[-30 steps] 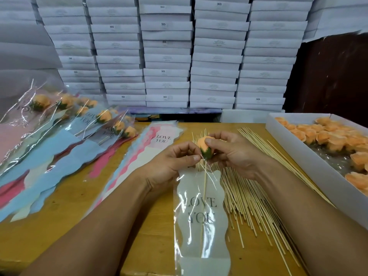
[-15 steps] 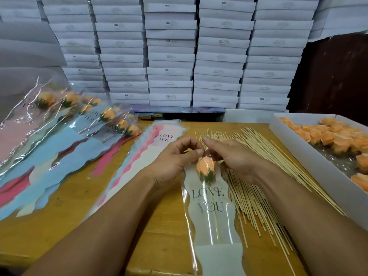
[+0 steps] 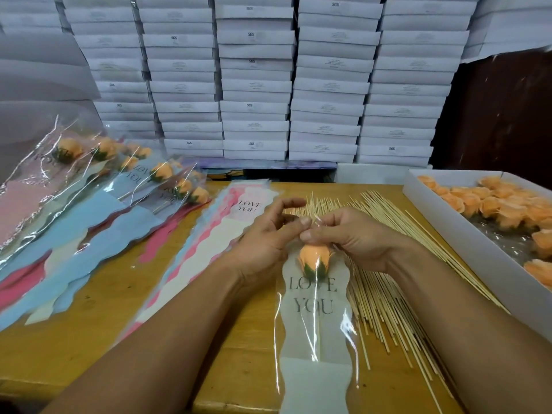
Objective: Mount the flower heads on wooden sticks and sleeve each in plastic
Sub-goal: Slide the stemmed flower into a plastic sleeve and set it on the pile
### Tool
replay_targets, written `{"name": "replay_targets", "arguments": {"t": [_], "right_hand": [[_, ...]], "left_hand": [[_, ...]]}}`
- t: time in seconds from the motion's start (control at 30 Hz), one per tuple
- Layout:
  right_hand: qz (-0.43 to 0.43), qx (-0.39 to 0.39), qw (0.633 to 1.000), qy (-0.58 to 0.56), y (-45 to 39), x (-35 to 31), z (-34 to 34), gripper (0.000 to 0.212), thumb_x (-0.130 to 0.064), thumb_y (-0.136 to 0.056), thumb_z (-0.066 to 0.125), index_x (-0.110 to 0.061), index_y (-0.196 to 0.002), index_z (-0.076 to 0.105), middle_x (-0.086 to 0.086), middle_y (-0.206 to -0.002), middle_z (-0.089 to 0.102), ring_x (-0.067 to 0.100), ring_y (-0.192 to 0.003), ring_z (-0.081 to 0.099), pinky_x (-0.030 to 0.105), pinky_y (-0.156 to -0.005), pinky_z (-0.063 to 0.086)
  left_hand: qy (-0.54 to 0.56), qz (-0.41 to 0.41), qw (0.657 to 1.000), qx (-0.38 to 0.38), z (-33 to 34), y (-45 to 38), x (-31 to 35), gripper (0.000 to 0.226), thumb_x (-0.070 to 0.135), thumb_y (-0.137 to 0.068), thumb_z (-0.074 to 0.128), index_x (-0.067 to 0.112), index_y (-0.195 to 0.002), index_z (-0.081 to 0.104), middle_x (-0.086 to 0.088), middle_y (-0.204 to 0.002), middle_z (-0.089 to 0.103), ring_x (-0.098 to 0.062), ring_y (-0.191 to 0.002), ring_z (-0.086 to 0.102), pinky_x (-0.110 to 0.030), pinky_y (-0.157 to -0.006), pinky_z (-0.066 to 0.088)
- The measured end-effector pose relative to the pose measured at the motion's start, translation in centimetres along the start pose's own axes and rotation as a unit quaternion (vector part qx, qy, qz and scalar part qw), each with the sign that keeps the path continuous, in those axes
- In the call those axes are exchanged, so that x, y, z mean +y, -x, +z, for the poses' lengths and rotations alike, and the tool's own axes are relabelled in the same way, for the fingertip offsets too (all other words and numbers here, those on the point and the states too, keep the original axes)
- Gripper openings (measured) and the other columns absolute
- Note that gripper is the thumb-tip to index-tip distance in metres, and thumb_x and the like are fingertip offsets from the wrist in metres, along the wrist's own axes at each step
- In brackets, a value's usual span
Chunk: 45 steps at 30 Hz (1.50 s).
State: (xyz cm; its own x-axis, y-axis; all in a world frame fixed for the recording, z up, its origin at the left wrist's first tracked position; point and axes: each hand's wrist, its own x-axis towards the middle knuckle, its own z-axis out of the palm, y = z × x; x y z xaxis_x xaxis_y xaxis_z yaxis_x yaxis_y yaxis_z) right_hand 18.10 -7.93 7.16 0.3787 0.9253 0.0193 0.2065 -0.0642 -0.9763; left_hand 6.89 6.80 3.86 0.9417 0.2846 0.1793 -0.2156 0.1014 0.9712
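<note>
- The plastic sleeve (image 3: 316, 339), printed LOVE YOU, lies on the wooden table (image 3: 89, 339) right in front of me, with the orange flower head (image 3: 315, 258) inside near its top.
- My right hand (image 3: 355, 237) pinches the sleeve's top edge just above the flower, fingers curled.
- My left hand (image 3: 268, 234) touches that same edge with its thumb, the other fingers loosely spread.
- Loose wooden sticks (image 3: 379, 288) lie under my right hand.
- Further right, the white box (image 3: 466, 234) of flower heads; far left, finished sleeved flowers (image 3: 125, 174).

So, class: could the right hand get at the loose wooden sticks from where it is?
Probably yes: the right hand is right over the sticks, nothing between, but its grip on the sleeve must let go first.
</note>
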Motion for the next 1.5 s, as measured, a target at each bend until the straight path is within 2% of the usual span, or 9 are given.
{"name": "replay_targets", "arguments": {"t": [0.1, 0.23, 0.57, 0.7, 0.83, 0.97, 1.23, 1.33, 1.5], "right_hand": [[-0.019, 0.056, 0.996, -0.066, -0.3, 0.1, -0.5, 0.015, -0.011, -0.085, 0.073, -0.008, -0.073, 0.066, 0.01, -0.073, 0.062, 0.019, -0.064, 0.058, 0.03, -0.06, 0.05], [-0.054, 0.146, 0.982, -0.102, -0.7, 0.2, -1.0, 0.015, -0.015, -0.069, 0.067, -0.004, -0.079, 0.063, 0.012, -0.079, 0.057, 0.022, -0.07, 0.055, 0.034, -0.064, 0.046], [-0.083, 0.295, 0.941, -0.146, -1.3, 1.2, -2.6, 0.028, 0.001, -0.082, 0.073, -0.019, -0.063, 0.07, 0.0, -0.071, 0.073, 0.014, -0.056, 0.067, 0.029, -0.05, 0.053], [-0.091, 0.303, 0.935, -0.158, -1.6, 1.3, -2.2, 0.014, -0.017, -0.079, 0.083, -0.018, -0.086, 0.071, -0.002, -0.082, 0.072, 0.013, -0.061, 0.069, 0.027, -0.052, 0.054], [-0.05, 0.346, 0.927, -0.137, -2.0, 0.9, -1.9, 0.071, -0.052, -0.088, 0.071, -0.02, -0.145, 0.044, 0.003, -0.132, 0.058, 0.017, -0.103, 0.068, 0.04, -0.086, 0.059], [-0.008, 0.354, 0.928, -0.117, -2.1, 0.7, -1.4, 0.052, -0.047, -0.101, 0.053, -0.016, -0.141, 0.046, 0.006, -0.115, 0.067, 0.014, -0.084, 0.074, 0.032, -0.063, 0.059], [0.03, 0.359, 0.93, -0.071, -1.9, 0.4, -1.1, 0.054, -0.046, -0.1, 0.055, -0.009, -0.139, 0.048, 0.004, -0.115, 0.057, 0.023, -0.104, 0.063, 0.039, -0.075, 0.062], [0.065, 0.272, 0.958, -0.058, -0.9, -0.2, -1.4, 0.056, -0.052, -0.099, 0.056, -0.002, -0.123, 0.061, 0.014, -0.104, 0.071, 0.023, -0.083, 0.07, 0.033, -0.055, 0.058], [0.124, -0.107, 0.985, 0.056, 0.8, -0.6, -1.5, 0.041, -0.043, -0.078, 0.081, -0.004, -0.086, 0.075, 0.011, -0.075, 0.071, 0.013, -0.054, 0.062, 0.018, -0.038, 0.04]], "left_hand": [[0.114, -0.064, 0.991, -0.018, 0.1, 0.2, 0.4, 0.065, 0.041, -0.074, 0.086, 0.019, -0.13, 0.061, -0.013, -0.109, 0.065, -0.024, -0.084, 0.071, -0.037, -0.073, 0.059], [0.056, -0.117, 0.987, -0.098, 0.2, 0.6, 0.8, 0.035, 0.051, -0.077, 0.079, 0.019, -0.091, 0.079, -0.009, -0.092, 0.07, -0.022, -0.084, 0.067, -0.042, -0.09, 0.053], [-0.02, -0.198, 0.942, -0.271, -0.3, 1.4, 1.7, 0.019, 0.006, -0.092, 0.057, 0.008, -0.11, 0.062, -0.009, -0.104, 0.071, -0.023, -0.093, 0.072, -0.031, -0.078, 0.061], [-0.017, -0.193, 0.945, -0.262, -0.2, 1.5, 1.5, 0.018, -0.002, -0.09, 0.057, 0.006, -0.105, 0.063, -0.01, -0.102, 0.071, -0.022, -0.09, 0.073, -0.028, -0.073, 0.06], [-0.004, -0.157, 0.965, -0.209, -0.3, 1.5, 1.5, 0.018, -0.007, -0.093, 0.055, 0.004, -0.105, 0.064, -0.01, -0.098, 0.073, -0.022, -0.087, 0.074, -0.026, -0.071, 0.059], [0.04, -0.127, 0.983, -0.127, -0.4, 1.2, 1.5, 0.022, -0.005, -0.086, 0.062, 0.001, -0.108, 0.065, -0.015, -0.097, 0.074, -0.026, -0.082, 0.075, -0.03, -0.067, 0.06], [0.045, -0.084, 0.995, -0.014, -0.6, 1.0, 1.5, 0.018, 0.0, -0.077, 0.071, -0.001, -0.096, 0.07, -0.018, -0.089, 0.074, -0.027, -0.073, 0.073, -0.031, -0.062, 0.059], [0.063, -0.071, 0.994, 0.047, -0.6, 0.8, 1.5, 0.016, 0.001, -0.08, 0.069, -0.003, -0.096, 0.071, -0.02, -0.089, 0.074, -0.029, -0.073, 0.073, -0.032, -0.062, 0.059], [0.063, -0.044, 0.978, 0.195, -1.0, 0.0, 1.2, 0.019, 0.0, -0.084, 0.072, -0.005, -0.102, 0.067, -0.025, -0.096, 0.073, -0.041, -0.087, 0.07, -0.056, -0.09, 0.054]]}}
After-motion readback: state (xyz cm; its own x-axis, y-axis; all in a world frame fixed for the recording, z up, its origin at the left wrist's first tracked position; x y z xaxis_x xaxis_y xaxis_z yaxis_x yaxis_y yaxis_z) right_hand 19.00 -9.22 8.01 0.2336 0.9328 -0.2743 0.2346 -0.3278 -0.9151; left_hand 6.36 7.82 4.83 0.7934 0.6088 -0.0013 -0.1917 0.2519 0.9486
